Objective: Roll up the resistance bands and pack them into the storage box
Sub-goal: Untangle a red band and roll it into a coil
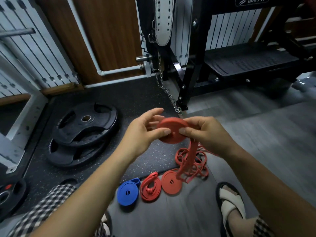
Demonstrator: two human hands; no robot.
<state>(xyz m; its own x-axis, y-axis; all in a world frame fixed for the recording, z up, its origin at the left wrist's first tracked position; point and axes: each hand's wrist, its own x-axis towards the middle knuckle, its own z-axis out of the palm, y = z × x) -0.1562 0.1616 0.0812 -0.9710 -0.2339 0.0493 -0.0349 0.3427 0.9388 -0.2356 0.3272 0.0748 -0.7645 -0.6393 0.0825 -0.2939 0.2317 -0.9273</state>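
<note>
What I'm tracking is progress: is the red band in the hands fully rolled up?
No: a loose tail hangs from the red rubber band roll down to the grey floor.

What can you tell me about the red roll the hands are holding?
The red roll is a flat, rubbery-looking resistance band wound into a tight disc, held above the floor, slightly tilted. The left hand and right hand pinch it from either side, thumbs on its near face. A loose tail hangs from its right edge into a tangled red heap on the floor.
</note>
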